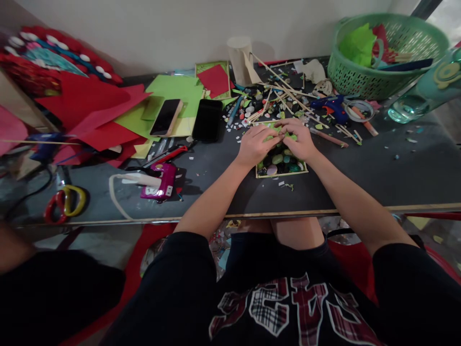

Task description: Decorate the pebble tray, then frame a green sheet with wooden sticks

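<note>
A small frame with thin pale stick edges (283,175) lies on the dark table, filled with dark, green and pale pebbles (277,159). Over its far part, my left hand (258,143) and my right hand (297,138) meet, fingers bent and fingertips close together. Bits of light green material show between and under the fingers. Both hands look closed around something at the fingertips, too small and covered to identify. The near half of the pebbles is uncovered.
Wooden sticks (288,91), a blue glue gun (333,106) and a green basket (382,79) are behind and right. Two phones (208,120), colored paper (176,91), a purple power socket (160,181) and scissors (74,201) lie left. A person's dark sleeve is lower left.
</note>
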The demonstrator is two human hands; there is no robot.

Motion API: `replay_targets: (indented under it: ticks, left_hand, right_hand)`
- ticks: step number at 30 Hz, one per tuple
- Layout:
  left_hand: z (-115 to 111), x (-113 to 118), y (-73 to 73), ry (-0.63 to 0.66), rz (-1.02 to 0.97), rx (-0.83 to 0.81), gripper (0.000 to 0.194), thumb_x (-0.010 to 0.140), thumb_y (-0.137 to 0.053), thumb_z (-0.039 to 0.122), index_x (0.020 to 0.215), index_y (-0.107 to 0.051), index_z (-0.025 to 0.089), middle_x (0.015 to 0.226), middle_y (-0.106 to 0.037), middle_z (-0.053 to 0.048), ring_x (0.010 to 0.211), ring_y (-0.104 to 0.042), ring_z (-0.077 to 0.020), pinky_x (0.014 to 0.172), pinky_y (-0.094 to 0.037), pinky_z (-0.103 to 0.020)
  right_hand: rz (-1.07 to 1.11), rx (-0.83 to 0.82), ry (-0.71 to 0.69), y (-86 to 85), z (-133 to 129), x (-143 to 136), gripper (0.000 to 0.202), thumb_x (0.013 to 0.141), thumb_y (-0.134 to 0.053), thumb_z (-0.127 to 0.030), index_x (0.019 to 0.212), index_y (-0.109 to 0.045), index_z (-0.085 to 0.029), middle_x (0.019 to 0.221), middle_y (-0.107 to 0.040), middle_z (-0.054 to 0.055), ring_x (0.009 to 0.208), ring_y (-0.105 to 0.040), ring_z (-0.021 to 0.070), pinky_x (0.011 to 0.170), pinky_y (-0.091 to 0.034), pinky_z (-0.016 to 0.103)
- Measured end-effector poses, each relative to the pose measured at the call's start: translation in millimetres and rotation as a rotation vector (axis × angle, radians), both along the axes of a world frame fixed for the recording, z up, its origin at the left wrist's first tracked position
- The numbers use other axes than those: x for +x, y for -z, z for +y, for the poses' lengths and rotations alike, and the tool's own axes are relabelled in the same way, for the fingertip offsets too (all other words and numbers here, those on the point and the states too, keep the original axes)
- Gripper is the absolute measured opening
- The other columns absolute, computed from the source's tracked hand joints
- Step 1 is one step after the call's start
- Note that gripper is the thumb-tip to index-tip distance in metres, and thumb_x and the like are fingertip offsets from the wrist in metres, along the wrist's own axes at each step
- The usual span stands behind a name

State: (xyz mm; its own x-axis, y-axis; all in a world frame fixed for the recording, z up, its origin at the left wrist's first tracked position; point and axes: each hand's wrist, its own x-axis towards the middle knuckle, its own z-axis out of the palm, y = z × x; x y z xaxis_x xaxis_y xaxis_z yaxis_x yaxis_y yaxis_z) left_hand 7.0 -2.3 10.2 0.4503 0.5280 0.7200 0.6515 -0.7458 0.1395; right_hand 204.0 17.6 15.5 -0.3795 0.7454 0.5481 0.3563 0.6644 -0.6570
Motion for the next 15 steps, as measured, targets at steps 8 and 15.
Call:
replay_targets:
  ticks: [8, 15]
  left_hand:
    - [1, -2, 3.6, 0.089, -0.149, 0.091, 0.034, 0.105, -0.052, 0.046, 0.097, -0.078, 0.025, 0.088, -0.081, -0.002, 0.084, -0.075, -0.0157, 0.079, -0.057, -0.031]
    - [-4, -5, 1.7, 0.017, -0.231, 0.077, 0.049, 0.111, -0.034, 0.04, 0.084, -0.068, 0.019, 0.064, -0.072, -0.001, 0.063, -0.071, -0.0119, 0.062, -0.051, -0.023]
  right_hand:
    - [0.045, -0.008, 0.198, 1.5, 5, 4, 0.025, 0.076, -0.051, -0.017, 0.07, -0.074, -0.023, 0.09, -0.077, 0.004, 0.094, -0.071, 0.0233, 0.094, -0.053, 0.042]
    - [-0.134, 0.001, 0.531, -1.7, 15, 24, 0.027, 0.081, -0.05, -0.017, 0.085, -0.076, -0.023, 0.092, -0.077, 0.005, 0.092, -0.068, 0.0235, 0.09, -0.054, 0.041]
